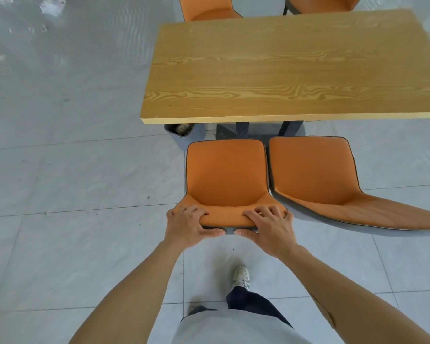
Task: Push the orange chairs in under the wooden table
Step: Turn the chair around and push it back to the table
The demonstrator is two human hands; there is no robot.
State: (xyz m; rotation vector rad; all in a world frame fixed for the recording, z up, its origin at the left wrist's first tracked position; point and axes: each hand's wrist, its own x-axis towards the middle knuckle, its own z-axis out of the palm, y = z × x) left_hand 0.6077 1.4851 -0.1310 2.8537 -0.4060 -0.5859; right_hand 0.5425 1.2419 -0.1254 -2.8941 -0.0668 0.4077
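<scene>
Near chair: orange seat, dark piping, drawn out from the wooden table; front edge of seat short of the table's near edge, legs hidden beneath the shell.
Left hand: clamped over the left end of the backrest top, fingers curled onto the orange face, thumb pressed along the grey back.
Right hand: clamped likewise on the right end, knuckles raised, thumb tip just apart from the other thumb.
Second chair: just beside the first on its right, also out from the table, angled slightly away; backrest cut off by the right frame edge.
Far chairs: two more, one at top centre, one at top right, only parts visible, cropped by the top edge and by the tabletop.
Table: bare wood-grain top, right end cropped; dark legs glimpsed below the near edge.
Under the table: grey bin, mostly hidden, contents hard to make out, possibly scraps.
Floor: pale grey tiles, glare blurring the upper left.
Below: one white shoe, dark trouser leg, grey shirt hem at the bottom edge.
</scene>
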